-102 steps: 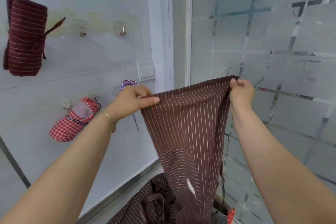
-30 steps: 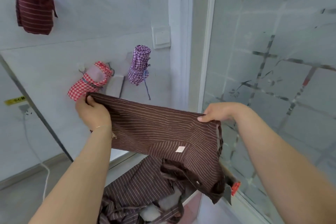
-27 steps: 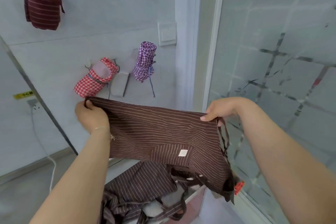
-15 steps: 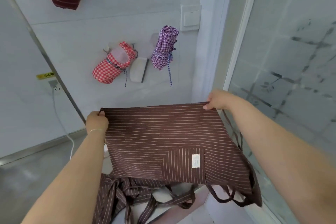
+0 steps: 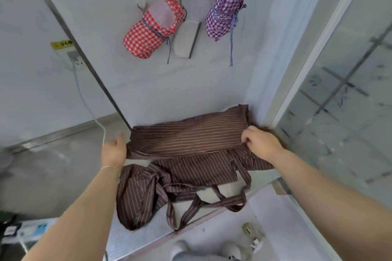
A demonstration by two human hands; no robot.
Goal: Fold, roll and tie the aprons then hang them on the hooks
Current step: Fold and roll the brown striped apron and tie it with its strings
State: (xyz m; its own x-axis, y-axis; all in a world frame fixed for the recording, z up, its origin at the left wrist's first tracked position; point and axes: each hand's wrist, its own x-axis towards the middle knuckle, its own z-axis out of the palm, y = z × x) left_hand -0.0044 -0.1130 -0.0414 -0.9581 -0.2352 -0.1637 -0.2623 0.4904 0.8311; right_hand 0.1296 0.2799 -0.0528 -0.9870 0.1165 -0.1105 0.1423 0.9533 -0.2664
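Observation:
A brown striped apron [image 5: 186, 137] lies folded across the back of a low white surface [image 5: 135, 237], against the wall. My left hand [image 5: 113, 151] holds its left edge, and my right hand [image 5: 262, 143] pinches its right end. A second brown striped apron [image 5: 148, 188] lies crumpled in front, its straps [image 5: 212, 199] trailing over the surface's front edge. On the wall above hang a rolled and tied red checked apron [image 5: 151, 27] and a rolled purple checked apron [image 5: 229, 2].
A grey pad [image 5: 186, 39] sits on the wall between the two rolls. Left of a dark diagonal strip, a socket [image 5: 74, 59] feeds a white cable [image 5: 89, 104] down to the floor. Frosted glass [image 5: 347, 91] closes the right side. My shoes [image 5: 180, 248] show below.
The apron was held up in the air by its top corners. Both hands brought it down and laid it folded on the surface by the wall. My view tipped downward.

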